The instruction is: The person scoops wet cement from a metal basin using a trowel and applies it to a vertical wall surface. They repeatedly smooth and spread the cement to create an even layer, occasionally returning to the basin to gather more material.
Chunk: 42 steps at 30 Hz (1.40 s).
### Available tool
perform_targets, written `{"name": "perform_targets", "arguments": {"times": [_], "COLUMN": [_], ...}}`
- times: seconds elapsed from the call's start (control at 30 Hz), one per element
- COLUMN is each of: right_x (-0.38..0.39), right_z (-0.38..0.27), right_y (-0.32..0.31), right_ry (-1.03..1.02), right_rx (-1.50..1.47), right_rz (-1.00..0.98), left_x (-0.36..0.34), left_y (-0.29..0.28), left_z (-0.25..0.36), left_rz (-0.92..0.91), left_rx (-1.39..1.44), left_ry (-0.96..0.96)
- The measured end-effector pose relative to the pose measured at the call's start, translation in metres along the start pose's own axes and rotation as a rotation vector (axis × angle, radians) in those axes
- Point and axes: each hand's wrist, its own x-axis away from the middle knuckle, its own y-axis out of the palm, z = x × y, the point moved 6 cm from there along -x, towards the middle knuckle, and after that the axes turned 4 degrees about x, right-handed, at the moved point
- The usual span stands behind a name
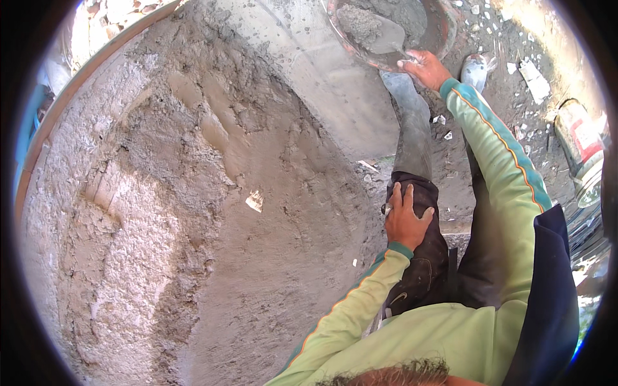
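Observation:
My right hand is closed on the handle of a trowel at the near rim of a round basin. The trowel's grey blade lies in the basin, beside a heap of wet grey mortar. Lower down, my left hand rests on my dark trouser leg near the knee, its fingers spread and nothing in them. To the left spreads a surface coated with rough, damp grey mortar, smoother towards my side. A small pale chip shows on it.
A thin brown edge strip curves along the coated surface's far left. A smooth grey sheet lies below the basin. On the right, a dirty cylindrical container lies near white rubble. My boots stand just below the basin.

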Motion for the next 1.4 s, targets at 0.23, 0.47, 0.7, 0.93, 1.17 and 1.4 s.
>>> {"name": "perform_targets", "arguments": {"times": [0.23, 0.47, 0.7, 0.93, 1.17, 1.4], "right_x": [0.063, 0.066, 0.154, 0.043, 0.018, 0.129], "right_z": [-0.095, -0.132, -0.208, -0.076, -0.107, -0.155], "right_y": [0.057, 0.257, 0.323, 0.354, 0.403, 0.397], "right_ry": [0.033, 0.319, 0.288, 0.68, 0.505, 0.506], "right_rx": [-0.654, -0.316, -0.659, -0.879, -0.884, -0.866], "right_rz": [0.108, 0.244, -0.561, -0.39, -0.662, -0.751], "left_x": [-0.002, 0.005, 0.004, 0.025, 0.023, 0.042], "left_y": [-0.007, 0.064, 0.047, 0.087, 0.046, 0.137], "left_z": [-0.006, -0.083, -0.084, -0.128, -0.102, -0.127], "left_rz": [0.015, -0.085, -0.035, 0.0, 0.003, -0.087], "left_rx": [0.016, 1.087, 1.022, 1.068, 0.975, 1.063], "left_ry": [0.011, -0.142, -0.046, -0.055, -0.136, -0.146]}}
